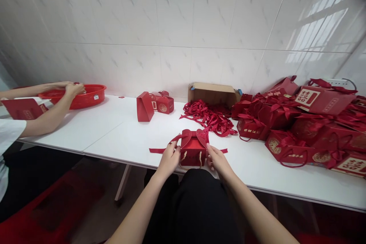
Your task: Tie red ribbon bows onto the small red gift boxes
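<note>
Sitting at the near edge of the white desk point(120, 133), a small red gift box point(193, 148) stands upright between the person's two hands, close enough that both can work on it without stretching. Its curved top flaps stand up, and a red ribbon point(160, 150) runs across it with the ends trailing flat on the desk to either side, which suits a box that is being bound or tied. The left hand point(169, 159) presses against the box's left side with the fingers curled round the ribbon there; the right hand point(217, 159) does the same on the right side, fingers bent and pinching at the box's edge. Both hands are partly closed on the box and ribbon rather than spread flat, though the exact pinch is hard to make out at this size.

Within arm's reach behind the box lies a loose heap of ribbons point(210, 116), and behind that an open cardboard carton point(213, 93) against the tiled wall. To the right a large pile of finished red boxes point(303, 122) spreads over the desk, out of the way of the working spot. Farther left, well apart from the hands, a few folded red boxes point(154, 106) stand on the desk.

At the far left another person's hands point(73, 87) rest on the rim of a red plastic basin point(85, 97), with a flat red card point(24, 108) just beside their arm.
</note>
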Motion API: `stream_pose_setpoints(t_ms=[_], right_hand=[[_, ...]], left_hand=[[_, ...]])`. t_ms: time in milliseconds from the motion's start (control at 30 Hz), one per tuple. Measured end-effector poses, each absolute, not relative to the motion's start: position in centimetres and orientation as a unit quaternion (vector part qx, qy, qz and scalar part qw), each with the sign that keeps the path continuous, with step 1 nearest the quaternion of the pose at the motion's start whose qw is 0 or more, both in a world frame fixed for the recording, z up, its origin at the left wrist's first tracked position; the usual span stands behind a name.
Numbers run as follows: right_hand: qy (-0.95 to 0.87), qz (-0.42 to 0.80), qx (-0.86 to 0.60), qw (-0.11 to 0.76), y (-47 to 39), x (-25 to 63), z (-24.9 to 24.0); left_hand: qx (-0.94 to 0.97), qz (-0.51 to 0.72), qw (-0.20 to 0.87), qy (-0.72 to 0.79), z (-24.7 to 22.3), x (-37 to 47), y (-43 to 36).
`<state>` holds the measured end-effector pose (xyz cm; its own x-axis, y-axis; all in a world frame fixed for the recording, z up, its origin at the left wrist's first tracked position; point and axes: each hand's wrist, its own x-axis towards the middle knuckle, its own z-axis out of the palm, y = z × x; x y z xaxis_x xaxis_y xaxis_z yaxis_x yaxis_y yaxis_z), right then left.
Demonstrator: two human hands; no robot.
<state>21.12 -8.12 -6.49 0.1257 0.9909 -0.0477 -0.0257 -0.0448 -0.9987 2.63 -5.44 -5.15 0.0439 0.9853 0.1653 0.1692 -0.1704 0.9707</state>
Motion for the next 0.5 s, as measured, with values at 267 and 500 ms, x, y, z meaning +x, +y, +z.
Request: stream_pose_setpoints(t_ms=[267, 500], right_hand=[[-0.065, 0.69, -0.272, 0.668, -6.8, 22.3, -5.3], [-0.038, 0.646, -0.255, 0.719, -6.6, 22.2, -5.1]], left_hand=[[0.148, 0.601, 0.727, 0.299, -2.8, 1.2, -4.0], [0.131, 0.634, 0.705, 0.29, -1.8, 0.0, -3.5]])
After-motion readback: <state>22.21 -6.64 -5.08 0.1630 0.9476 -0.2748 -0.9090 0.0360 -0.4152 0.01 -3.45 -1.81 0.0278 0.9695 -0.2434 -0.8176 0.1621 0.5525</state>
